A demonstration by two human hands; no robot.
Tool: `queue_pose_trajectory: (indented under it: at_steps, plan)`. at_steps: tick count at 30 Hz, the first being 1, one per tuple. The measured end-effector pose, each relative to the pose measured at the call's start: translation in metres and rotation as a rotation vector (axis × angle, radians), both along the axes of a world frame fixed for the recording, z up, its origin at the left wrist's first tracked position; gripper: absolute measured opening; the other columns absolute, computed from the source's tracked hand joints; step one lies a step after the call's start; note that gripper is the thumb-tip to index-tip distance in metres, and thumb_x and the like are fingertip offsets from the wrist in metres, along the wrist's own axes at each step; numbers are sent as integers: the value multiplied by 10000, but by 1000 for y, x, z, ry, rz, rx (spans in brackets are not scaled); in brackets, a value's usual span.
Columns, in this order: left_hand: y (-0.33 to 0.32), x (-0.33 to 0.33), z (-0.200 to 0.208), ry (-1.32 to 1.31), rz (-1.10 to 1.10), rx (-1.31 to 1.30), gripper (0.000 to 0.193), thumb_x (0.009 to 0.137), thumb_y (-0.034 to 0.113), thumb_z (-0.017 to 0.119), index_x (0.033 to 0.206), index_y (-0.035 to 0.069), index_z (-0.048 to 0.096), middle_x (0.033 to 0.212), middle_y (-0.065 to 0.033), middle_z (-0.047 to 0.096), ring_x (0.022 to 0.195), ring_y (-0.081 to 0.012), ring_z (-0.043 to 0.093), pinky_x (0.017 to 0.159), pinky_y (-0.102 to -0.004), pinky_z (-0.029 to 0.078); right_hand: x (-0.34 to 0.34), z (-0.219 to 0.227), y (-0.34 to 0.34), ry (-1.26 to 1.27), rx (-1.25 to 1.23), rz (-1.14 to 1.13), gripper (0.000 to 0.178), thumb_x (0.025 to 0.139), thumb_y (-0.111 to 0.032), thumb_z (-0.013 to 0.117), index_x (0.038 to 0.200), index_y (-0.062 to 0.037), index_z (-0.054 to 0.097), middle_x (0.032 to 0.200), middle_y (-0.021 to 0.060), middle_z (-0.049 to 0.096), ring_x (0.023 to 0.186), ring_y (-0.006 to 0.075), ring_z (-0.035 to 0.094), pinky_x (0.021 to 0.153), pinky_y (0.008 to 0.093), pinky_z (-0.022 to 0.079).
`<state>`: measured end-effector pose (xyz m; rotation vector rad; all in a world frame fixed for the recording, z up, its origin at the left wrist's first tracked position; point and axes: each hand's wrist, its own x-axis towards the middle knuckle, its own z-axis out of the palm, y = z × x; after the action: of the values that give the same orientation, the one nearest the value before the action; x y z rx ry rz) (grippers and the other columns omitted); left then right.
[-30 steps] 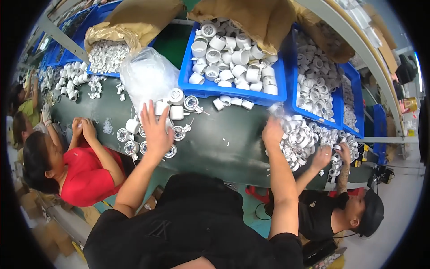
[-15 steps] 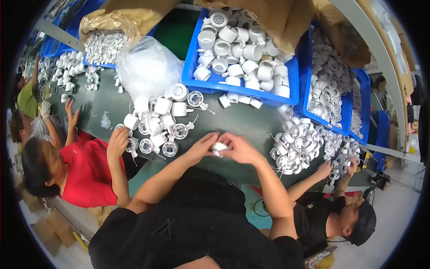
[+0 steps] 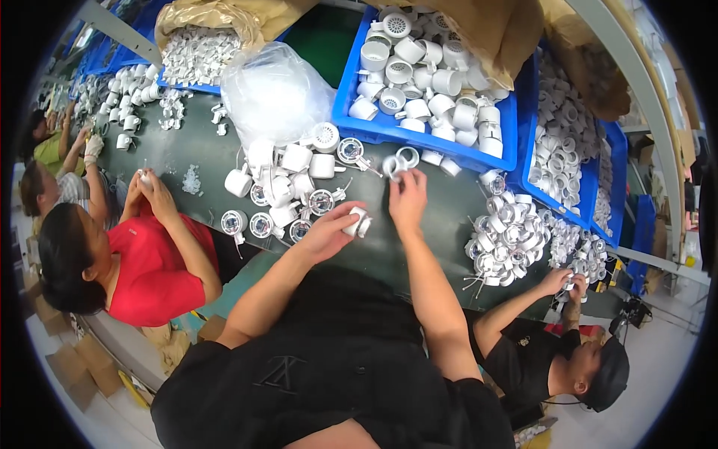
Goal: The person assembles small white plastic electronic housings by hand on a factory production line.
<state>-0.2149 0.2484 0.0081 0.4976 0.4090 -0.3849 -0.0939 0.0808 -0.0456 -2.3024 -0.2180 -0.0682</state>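
Note:
My left hand (image 3: 333, 232) is closed round a small white plastic part (image 3: 357, 222), held above the green tabletop; the fingers hide some of it. Farther forward, my right hand (image 3: 407, 200) has its fingertips on the rim of a white plastic cup (image 3: 392, 166), whose open mouth shows. A second white cup (image 3: 408, 156) touches it just behind. Left of my hands lies a heap of white cup-shaped housings (image 3: 280, 188), some with clear round faces and thin wires.
A blue bin (image 3: 430, 142) of white cups stands ahead, with another blue bin (image 3: 572, 208) to its right. A clear plastic bag (image 3: 277, 90) rests behind the heap. Finished-looking white parts (image 3: 508, 243) are piled at right. Co-workers sit on both sides, handling small parts.
My hands have parted. The left keeps the small white part; the right has moved forward to the white cups near the bin. The whole view has shifted slightly.

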Motion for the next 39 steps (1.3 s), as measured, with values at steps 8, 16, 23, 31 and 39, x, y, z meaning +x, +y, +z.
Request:
queue_pose_trajectory:
  at_steps: [8,16,23,31,39]
  plan:
    - [-2,-32,25,-183,-276,293,478,945,66,579,1409,50,462,1300,-37,554,1129,-130,542,991,-291,411,-75,36,-100,128,-275,192,164,822,-21,599,974,-77,623,1131,120,616,966,374,625,776,455,527]
    - [12,-69,8,-15,-162,31,213,860,-26,565,1041,83,544,1141,-66,559,1076,-240,597,930,-352,458,-115,15,-89,215,-279,-174,756,799,-428,743,1352,6,463,1242,225,538,1173,405,494,992,459,413]
    - [2,-49,16,252,128,175,257,977,177,532,1200,58,484,1020,-89,563,970,-258,616,911,-403,479,-132,0,-56,153,-189,218,432,843,-317,701,1163,-43,602,1192,124,565,1111,360,516,936,460,422]
    - [-12,-32,9,312,-62,-14,383,954,233,535,1295,58,518,1159,-133,621,1047,-300,612,945,-446,474,-140,48,-68,718,424,143,237,817,-22,659,1039,-43,579,1037,98,694,928,174,675,792,325,537]
    - [-11,-35,21,211,-70,-196,251,935,231,539,1042,25,634,1013,-145,669,1026,-301,625,986,-426,478,-135,122,-78,830,218,869,385,897,-321,662,1140,-26,617,1151,129,638,1066,303,615,909,392,474]
